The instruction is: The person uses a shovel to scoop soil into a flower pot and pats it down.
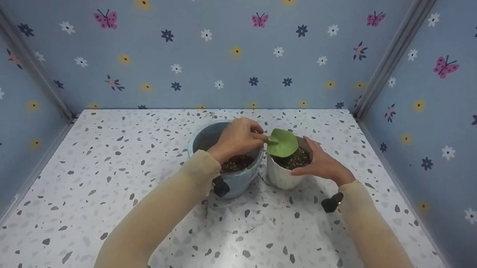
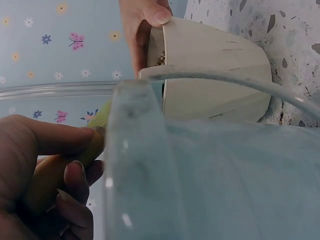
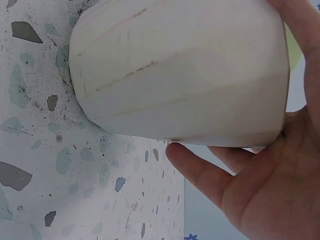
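My left hand (image 1: 238,137) grips the wooden handle (image 2: 44,182) of a small trowel, whose green blade (image 1: 284,144) reaches over the white flowerpot (image 1: 281,178). Dark soil (image 1: 300,161) shows in that pot beside the blade. With thumb and fingers spread around its rim, my right hand (image 1: 325,164) holds the white pot, which stands upright on the table. Just to the left is a larger light-blue bucket (image 1: 236,187), with soil (image 1: 237,163) low inside it. My left hand is over its right rim, and my left forearm crosses above its front.
Both containers stand side by side on a white speckled tabletop (image 1: 98,208). Specks of dirt lie around their bases. Blue flowered panels (image 1: 226,37) rise behind and on both sides, meeting at grey corner strips (image 1: 395,56).
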Motion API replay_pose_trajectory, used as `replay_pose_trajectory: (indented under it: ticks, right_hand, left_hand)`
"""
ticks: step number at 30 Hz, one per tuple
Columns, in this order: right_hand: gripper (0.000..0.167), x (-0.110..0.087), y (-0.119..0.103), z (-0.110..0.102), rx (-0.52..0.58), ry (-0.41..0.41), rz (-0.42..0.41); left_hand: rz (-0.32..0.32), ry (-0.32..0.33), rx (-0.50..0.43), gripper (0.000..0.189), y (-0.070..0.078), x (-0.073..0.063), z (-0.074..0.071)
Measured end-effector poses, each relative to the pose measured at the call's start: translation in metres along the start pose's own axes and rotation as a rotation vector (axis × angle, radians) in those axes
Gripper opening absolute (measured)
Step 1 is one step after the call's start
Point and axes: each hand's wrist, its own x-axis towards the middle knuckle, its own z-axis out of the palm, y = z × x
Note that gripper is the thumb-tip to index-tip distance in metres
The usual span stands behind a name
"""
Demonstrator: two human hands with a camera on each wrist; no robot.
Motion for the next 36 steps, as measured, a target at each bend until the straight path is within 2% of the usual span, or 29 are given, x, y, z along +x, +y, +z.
replay_pose_trajectory:
  ticks: [14, 16, 23, 29, 36]
  right_hand:
    - [0.137, 0.002, 0.004, 0.005, 0.036, -0.013, 0.006]
    - [0.137, 0.002, 0.004, 0.004, 0.037, -0.011, -0.001]
    - [0.135, 0.002, 0.004, -0.001, 0.04, -0.031, 0.01]
    - [0.134, 0.002, 0.003, -0.001, 0.024, -0.02, 0.002]
    - [0.133, 0.001, 0.003, -0.003, 0.037, -0.03, 0.003]
  left_hand:
    - [0.007, 0.016, -0.065, 0.021, -0.011, -0.012, -0.009]
    - [0.011, 0.031, -0.082, 0.021, -0.011, -0.012, -0.011]
    - [0.095, 0.103, -0.121, 0.019, -0.018, -0.016, -0.023]
    - [0.084, 0.153, -0.181, 0.016, -0.029, -0.025, -0.037]
    - [0.087, 0.198, -0.156, 0.016, -0.043, -0.035, -0.052]
